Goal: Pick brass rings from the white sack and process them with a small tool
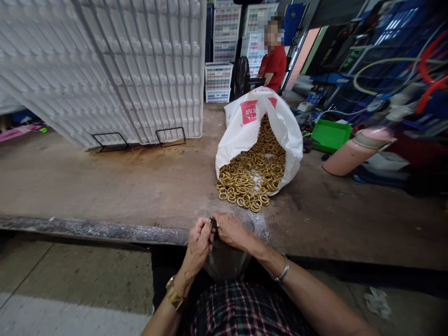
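Note:
A white plastic bag (pixel 234 133) with red print lies on its side on the wooden table, and many brass-coloured rings (pixel 255 175) spill from its mouth toward the front edge. Just below the rings, my left hand (pixel 202 238) and my right hand (pixel 231 229) meet at the table edge. The fingers of both are closed around a small dark piece (pixel 213 222) between them; its shape is mostly hidden. A greyish, see-through bag or container (pixel 226 261) sits under my hands, above my lap.
Tall white ribbed plastic trays (pixel 150 70) stand at the back left, with black wire stands (pixel 111 141) at their base. To the right are a green tray (pixel 331 136) and a pink bottle (pixel 357 151). A person in red (pixel 276 67) sits behind the table.

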`<action>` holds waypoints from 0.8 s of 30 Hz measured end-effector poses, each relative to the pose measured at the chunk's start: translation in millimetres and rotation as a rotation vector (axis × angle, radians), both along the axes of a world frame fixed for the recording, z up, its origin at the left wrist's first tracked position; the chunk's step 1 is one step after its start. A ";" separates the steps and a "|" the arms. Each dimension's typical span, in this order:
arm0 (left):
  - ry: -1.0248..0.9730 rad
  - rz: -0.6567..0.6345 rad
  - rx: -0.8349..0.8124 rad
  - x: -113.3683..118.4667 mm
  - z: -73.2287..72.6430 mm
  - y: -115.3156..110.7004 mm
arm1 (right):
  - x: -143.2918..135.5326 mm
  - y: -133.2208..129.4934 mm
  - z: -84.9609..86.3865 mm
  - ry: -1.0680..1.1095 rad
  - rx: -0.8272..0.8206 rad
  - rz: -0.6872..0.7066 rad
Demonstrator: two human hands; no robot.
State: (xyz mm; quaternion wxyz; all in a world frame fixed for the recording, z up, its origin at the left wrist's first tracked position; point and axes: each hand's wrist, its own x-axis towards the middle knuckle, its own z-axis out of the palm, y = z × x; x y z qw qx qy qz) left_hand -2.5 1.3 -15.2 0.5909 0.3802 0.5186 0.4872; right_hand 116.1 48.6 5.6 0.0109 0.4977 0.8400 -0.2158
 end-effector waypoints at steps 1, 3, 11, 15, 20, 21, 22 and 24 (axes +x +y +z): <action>-0.003 -0.001 -0.004 -0.4 0.4 -0.7 | -0.2 1.5 0.7 -0.018 0.003 -0.001; -0.009 -0.019 -0.017 -1.3 1.6 -3.3 | 0.0 5.7 1.5 -0.065 0.019 -0.017; -0.238 -0.043 -0.075 -2.8 4.2 -10.6 | 7.3 20.7 1.8 -0.137 0.166 -0.186; -0.391 0.041 -0.100 -5.4 2.1 -3.0 | 7.3 26.4 -11.2 -0.101 0.289 -0.288; -0.473 0.080 -0.181 -6.1 2.0 8.4 | 1.4 37.8 -21.5 -0.141 0.316 -0.372; -0.493 0.092 -0.202 -6.5 1.3 10.4 | 0.4 39.0 -21.3 -0.143 0.310 -0.373; -0.512 0.099 -0.225 -7.2 -0.1 12.2 | -0.5 39.7 -20.6 -0.142 0.302 -0.370; -0.541 0.093 -0.261 -9.5 -5.0 15.8 | -1.4 39.9 -18.6 -0.135 0.288 -0.363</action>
